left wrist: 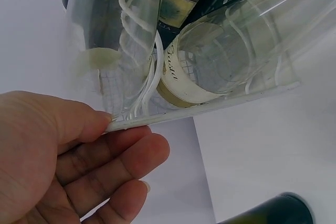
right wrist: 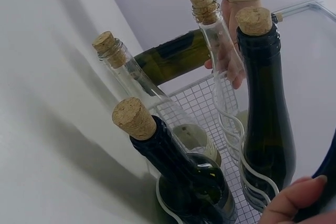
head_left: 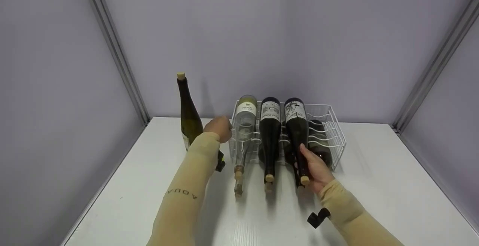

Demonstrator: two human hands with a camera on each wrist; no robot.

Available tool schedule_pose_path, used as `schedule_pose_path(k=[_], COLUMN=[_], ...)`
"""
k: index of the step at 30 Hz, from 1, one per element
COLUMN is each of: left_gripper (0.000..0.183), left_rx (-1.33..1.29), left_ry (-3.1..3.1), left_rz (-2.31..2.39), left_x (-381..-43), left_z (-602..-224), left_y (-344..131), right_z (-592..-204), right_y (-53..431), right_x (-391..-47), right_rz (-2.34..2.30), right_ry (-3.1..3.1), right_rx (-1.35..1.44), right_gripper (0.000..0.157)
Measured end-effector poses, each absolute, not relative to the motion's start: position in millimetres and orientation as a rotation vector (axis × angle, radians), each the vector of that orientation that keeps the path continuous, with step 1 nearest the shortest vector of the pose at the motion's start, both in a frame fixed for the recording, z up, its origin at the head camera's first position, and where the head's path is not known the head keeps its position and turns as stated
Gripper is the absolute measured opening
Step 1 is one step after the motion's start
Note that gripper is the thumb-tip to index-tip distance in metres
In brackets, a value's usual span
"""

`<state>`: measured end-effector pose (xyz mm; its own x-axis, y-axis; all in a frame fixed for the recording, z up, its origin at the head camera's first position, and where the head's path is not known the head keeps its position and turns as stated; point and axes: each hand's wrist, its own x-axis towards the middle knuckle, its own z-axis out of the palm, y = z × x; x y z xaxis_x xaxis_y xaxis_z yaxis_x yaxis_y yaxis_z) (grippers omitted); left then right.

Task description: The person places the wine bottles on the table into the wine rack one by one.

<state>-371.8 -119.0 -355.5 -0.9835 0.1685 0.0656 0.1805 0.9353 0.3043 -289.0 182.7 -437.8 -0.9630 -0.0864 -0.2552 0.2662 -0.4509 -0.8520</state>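
A white wire wine rack point(head_left: 338, 141) holds corked bottles in two tiers. My left hand point(head_left: 220, 128) is at its left side; in the left wrist view the thumb and fingers pinch the rack's edge wire point(left wrist: 210, 109). My right hand point(head_left: 317, 168) grips the neck of a dark wine bottle point(head_left: 297, 126) with a pale label, lying at the right of the upper row, cork towards me. Beside it lie another dark bottle point(head_left: 270, 130) and a clear bottle point(head_left: 246, 120). The lower bottles are partly hidden beneath them.
A corked green bottle point(head_left: 190, 115) stands upright left of the rack, its lower part behind my left forearm. In the lower tier at the right lies a dark bottle point(head_left: 320, 143). Pale walls point(head_left: 239, 43) enclose the white table point(head_left: 374, 186) at the back and sides.
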Motion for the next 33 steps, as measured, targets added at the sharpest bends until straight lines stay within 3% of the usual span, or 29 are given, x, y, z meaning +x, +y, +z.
schedule_pose_path(k=[9, 18, 24, 33], left_gripper=[0.035, 0.025, 0.038, 0.043], left_rx=[-0.277, -0.279, -0.298, -0.328], left_ry=[-3.039, -3.031, -3.043, -3.034], left_rz=[-0.479, -0.492, -0.493, -0.53], left_x=[-372.3, -371.1, -370.7, -370.5], left_z=[-356.7, -356.3, -357.4, -358.7], left_y=[-119.0, -119.3, -119.9, -124.1], right_z=[-437.1, -438.3, -440.4, -440.1], right_y=[182.2, 182.4, 183.3, 183.2], right_x=[-288.5, -288.7, -287.8, -289.3], right_rz=[-2.524, -2.534, -2.507, -2.514], right_ry=[1.477, 1.424, 1.443, 1.385], right_rx=[0.261, 0.287, 0.308, 0.325], right_gripper=[0.04, 0.044, 0.051, 0.044])
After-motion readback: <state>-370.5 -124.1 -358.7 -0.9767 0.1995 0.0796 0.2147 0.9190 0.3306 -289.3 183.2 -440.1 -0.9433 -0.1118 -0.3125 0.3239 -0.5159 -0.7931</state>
